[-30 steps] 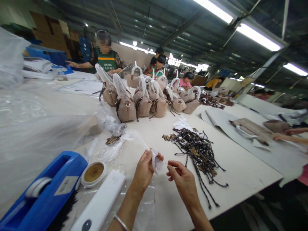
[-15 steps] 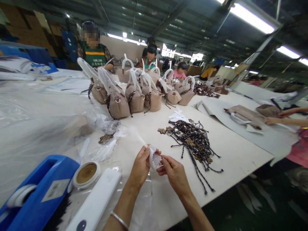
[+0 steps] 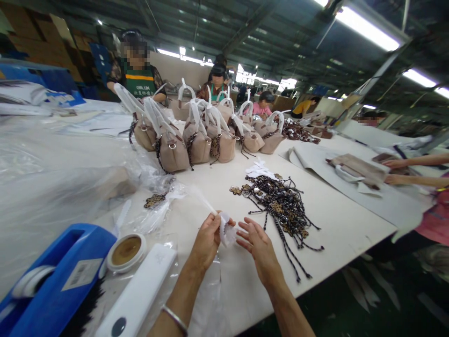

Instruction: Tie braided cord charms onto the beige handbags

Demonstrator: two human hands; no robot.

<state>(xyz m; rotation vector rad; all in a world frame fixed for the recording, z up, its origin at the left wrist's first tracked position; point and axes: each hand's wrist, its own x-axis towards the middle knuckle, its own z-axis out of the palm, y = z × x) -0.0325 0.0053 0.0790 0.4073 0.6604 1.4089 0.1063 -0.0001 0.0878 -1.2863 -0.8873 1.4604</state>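
Note:
My left hand pinches a small translucent white wrapping with a white strip along it. What lies inside the wrapping, if anything, I cannot make out. Just to its right, my right hand is open, fingers apart, holding nothing. Beyond that hand lies a pile of black braided cord straps with flower-shaped tags. A loose flower-shaped tag rests on crumpled clear plastic left of my hands.
Beige handbags with white-wrapped handles stand in a row across the table. At lower left are a blue tape dispenser, a tape roll and a long white device. A co-worker's hands handle a bag at right.
My right hand has come off the wrapping, its fingers spreading and drawing slightly right. My left hand keeps its pinch. At right, the co-worker's hands have shifted on the bag.

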